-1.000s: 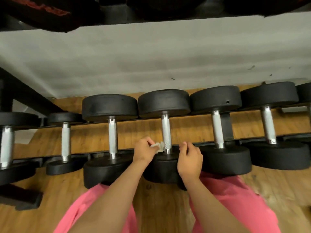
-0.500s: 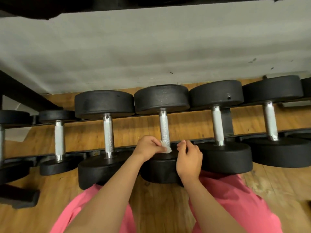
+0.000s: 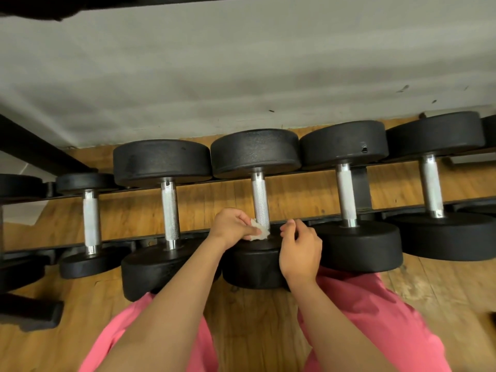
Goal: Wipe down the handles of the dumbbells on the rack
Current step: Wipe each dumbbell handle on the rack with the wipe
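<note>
I see my left hand with its grip pinched closed on a small white wipe, pressing it against the near end of the knurled steel handle of the middle dumbbell. My right hand rests on that dumbbell's near head, fingers loosely curled and holding nothing. The dumbbell lies across the black rack, between neighbouring dumbbells, above a wooden floor

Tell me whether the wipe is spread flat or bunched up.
Bunched up: the wipe is a small crumpled wad pinched in the left hand against the handle.
</note>
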### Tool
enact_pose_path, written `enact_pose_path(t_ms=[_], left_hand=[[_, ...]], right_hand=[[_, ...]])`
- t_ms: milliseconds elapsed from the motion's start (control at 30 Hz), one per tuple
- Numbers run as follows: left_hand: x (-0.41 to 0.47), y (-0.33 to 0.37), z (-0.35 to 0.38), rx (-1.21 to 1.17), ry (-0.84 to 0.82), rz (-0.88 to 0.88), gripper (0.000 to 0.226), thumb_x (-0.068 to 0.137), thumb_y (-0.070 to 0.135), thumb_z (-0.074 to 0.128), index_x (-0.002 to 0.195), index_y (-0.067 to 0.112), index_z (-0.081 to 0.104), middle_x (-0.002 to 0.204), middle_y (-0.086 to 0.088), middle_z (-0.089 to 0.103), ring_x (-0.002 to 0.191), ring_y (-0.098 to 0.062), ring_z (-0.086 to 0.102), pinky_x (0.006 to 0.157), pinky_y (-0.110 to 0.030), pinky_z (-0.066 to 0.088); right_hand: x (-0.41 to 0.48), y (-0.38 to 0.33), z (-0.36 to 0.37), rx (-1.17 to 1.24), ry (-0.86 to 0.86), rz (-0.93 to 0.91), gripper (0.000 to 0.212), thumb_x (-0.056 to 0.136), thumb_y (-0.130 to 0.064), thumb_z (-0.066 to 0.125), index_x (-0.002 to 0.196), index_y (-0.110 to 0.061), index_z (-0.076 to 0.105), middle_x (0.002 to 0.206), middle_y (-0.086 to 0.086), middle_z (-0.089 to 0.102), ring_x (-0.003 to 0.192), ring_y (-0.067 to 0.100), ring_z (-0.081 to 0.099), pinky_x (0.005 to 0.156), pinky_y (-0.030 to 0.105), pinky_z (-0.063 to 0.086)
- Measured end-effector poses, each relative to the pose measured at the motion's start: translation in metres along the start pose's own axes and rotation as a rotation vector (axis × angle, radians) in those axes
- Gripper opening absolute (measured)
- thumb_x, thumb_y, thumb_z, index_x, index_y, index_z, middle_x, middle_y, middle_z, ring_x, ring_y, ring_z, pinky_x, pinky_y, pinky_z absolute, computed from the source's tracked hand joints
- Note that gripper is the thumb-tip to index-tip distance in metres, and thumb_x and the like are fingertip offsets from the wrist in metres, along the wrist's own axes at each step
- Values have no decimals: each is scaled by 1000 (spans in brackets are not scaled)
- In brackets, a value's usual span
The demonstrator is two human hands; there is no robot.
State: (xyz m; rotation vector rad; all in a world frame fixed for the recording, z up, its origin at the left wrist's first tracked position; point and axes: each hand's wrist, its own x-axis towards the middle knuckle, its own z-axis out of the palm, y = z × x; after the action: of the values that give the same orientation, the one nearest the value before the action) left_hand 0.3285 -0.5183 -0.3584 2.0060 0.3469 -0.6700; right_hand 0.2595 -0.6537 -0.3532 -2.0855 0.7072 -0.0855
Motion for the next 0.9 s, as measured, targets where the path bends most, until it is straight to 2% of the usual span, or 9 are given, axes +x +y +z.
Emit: enact_pose_path(t_ms=[133,267,467,633,733,833,900], left_hand=[[0,-2,4,47,-29,-11,31,68,14,87,90,11,66,94,-2,69,90,-16,65,78,-26,53],[3,1,3,102,-89,-10,33,68,18,86,89,17,62,96,-1,68,94,-17,64,85,-33,52],[0,7,9,206,-53,29,44,65,28,89,89,18,54,93,2,62,82,-12,57,61,-24,40],[-1,9,13,233,-24,42,47,66,32,88,93,14,53,91,1,60,80,-12,55,60,-24,40],[-2,9,11,256,11,71,39,67,28,88,83,17,54,85,3,58,78,-11,55,59,-24,40],[1,9,7,270,40,89,29,69,21,87,76,17,59,84,1,63,81,-14,62,66,-28,51],[1,8,8,251,37,83,30,69,21,87,79,18,59,84,3,61,76,-9,57,62,-24,47]], right_hand=[[1,2,2,-3,-2,4,37,97,-33,38,85,-15,68,87,4,63,96,23,54,88,42,44],[2,3,3,0,5,-1,39,96,-34,36,83,-16,67,84,3,64,94,22,54,86,40,44],[2,2,3,-8,12,-30,47,91,-41,29,80,-16,67,77,1,65,84,16,54,83,39,44],[2,1,1,-17,-4,-24,36,99,-27,39,82,-14,68,78,2,66,84,15,52,86,40,44],[2,2,2,-15,-6,-25,37,97,-29,37,80,-14,67,78,1,65,86,16,54,85,40,45],[3,5,4,-10,7,-29,41,95,-35,33,80,-17,66,78,1,65,88,18,55,82,41,47],[4,6,5,-11,10,-31,42,94,-37,33,80,-17,67,79,1,65,89,20,56,82,41,47]])
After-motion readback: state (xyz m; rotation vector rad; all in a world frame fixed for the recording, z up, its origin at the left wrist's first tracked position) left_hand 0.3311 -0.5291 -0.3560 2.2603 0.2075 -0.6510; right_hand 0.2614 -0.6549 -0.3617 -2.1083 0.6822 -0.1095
